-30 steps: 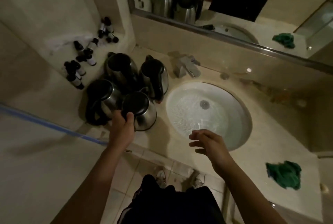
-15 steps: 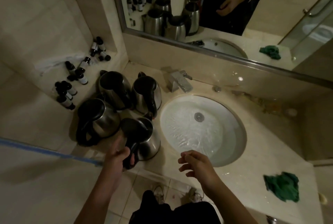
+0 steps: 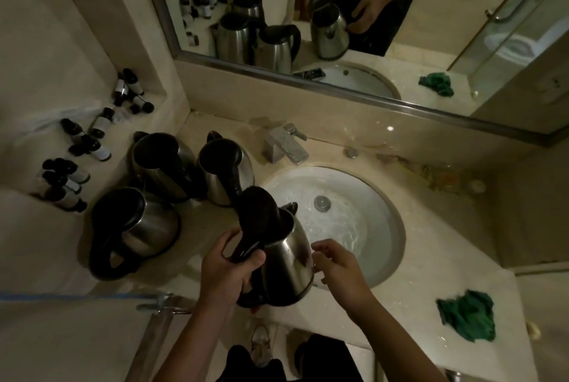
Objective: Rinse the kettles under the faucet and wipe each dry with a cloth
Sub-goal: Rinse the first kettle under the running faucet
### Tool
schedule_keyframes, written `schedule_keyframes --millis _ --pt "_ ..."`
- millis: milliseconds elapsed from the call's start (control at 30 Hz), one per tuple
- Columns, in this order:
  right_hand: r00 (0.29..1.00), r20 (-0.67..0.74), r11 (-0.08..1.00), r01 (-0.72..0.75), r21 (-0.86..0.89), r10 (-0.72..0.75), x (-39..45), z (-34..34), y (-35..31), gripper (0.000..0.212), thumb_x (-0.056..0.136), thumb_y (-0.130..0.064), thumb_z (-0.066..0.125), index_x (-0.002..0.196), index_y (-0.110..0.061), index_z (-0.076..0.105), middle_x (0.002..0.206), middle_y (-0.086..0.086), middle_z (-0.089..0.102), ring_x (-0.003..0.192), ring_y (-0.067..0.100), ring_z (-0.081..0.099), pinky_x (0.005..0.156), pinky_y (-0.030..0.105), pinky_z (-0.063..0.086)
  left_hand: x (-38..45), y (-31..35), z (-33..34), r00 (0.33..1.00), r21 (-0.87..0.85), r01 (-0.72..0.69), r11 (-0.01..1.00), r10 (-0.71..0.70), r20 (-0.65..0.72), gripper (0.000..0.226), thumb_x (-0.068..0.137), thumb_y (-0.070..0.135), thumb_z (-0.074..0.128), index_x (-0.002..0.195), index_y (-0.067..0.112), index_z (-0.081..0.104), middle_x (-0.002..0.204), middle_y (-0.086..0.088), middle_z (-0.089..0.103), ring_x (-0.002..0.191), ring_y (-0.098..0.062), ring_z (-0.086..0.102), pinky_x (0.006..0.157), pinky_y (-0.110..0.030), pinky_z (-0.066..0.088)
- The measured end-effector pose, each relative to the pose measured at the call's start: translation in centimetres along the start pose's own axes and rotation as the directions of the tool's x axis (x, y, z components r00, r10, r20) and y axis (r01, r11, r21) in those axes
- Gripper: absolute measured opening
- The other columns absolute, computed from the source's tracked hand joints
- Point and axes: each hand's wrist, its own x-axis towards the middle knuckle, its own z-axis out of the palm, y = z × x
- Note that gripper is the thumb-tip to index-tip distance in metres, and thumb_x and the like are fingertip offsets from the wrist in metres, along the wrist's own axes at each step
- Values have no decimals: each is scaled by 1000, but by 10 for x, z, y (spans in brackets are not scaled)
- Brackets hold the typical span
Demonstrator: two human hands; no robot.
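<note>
My left hand (image 3: 228, 271) grips the black handle of a steel kettle (image 3: 288, 258) held above the counter's front edge, at the left rim of the sink (image 3: 388, 206). Its black lid stands open. My right hand (image 3: 338, 264) touches the kettle's right side with curved fingers. Three more steel kettles stand on the counter to the left: a near one (image 3: 138, 227), a far left one (image 3: 163, 163) and one beside the faucet (image 3: 226, 169). The square chrome faucet (image 3: 286, 147) sits behind the basin. A crumpled green cloth (image 3: 468, 317) lies on the counter at the right.
Several small dark bottles (image 3: 77, 163) are scattered along the left wall ledge. A mirror (image 3: 338, 12) runs above the counter and reflects the kettles and the person. The beige counter (image 3: 431, 258) has an edge close to my body; a glass shower door shows at the right.
My left hand lifted the nearest kettle off the counter by its handle and brought it toward the sink. My right hand moved left and now touches the kettle's side.
</note>
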Motion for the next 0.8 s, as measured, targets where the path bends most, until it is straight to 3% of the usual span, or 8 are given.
schedule_keyframes --millis 167,233,333,433,533,633,700,800 --pt "997 -37 992 57 -109 -61 62 -32 -33 31 102 -15 55 131 -18 68 127 -5 67 111 14 65 102 34 52 35 14 32 998 -22 56 998 -56 -2 53 74 -13 77 110 26 71 88 9 78 79 -1 73 57 -13 53" --pt "997 -15 993 69 -94 -70 110 -40 -55 35 103 -14 53 137 -15 63 130 2 66 109 18 66 96 33 54 45 19 42 997 -6 71 997 -71 -19 59 75 -14 74 111 32 71 87 10 78 78 -3 73 60 -16 55" --pt "1000 18 997 3 75 -5 190 -34 -96 36 103 -13 49 138 -9 58 115 12 66 95 25 65 74 29 51 62 20 57 998 43 58 997 -57 -26 64 68 -6 75 121 31 71 91 -7 78 80 -30 69 65 -34 53" --pt "1000 24 996 5 85 -7 256 -13 -126 31 101 -15 52 129 -4 58 100 15 64 80 27 65 62 33 53 75 18 70 997 43 36 998 -33 -67 74 55 2 70 127 21 68 82 -1 78 76 -29 62 65 -37 51" --pt "999 27 991 50 -121 -47 305 6 -129 21 95 -21 60 110 -8 64 103 19 69 98 40 70 81 48 59 82 14 79 997 48 3 999 1 -83 70 57 0 68 122 24 69 83 -6 78 74 -28 63 65 -39 49" --pt "995 14 951 103 -291 -104 339 7 -124 11 90 -10 63 91 -3 71 95 22 73 94 38 72 80 46 58 92 8 83 995 37 4 999 0 -95 66 69 -21 64 114 28 70 80 -5 78 62 -16 66 54 -25 49" --pt "994 32 955 108 -276 -103 354 4 -125 9 87 -1 66 90 3 73 91 25 72 90 34 71 80 42 57 99 4 84 993 27 29 999 -26 -116 70 73 -29 57 114 26 69 69 -3 74 47 -10 56 46 -21 44" --pt "994 81 984 81 -157 -69 366 -4 -122 27 86 9 62 69 -10 70 89 30 73 87 44 72 80 57 62 110 -4 84 991 13 90 996 -88 -105 71 73 -25 58 126 22 68 67 -9 69 48 -14 49 47 -27 41"
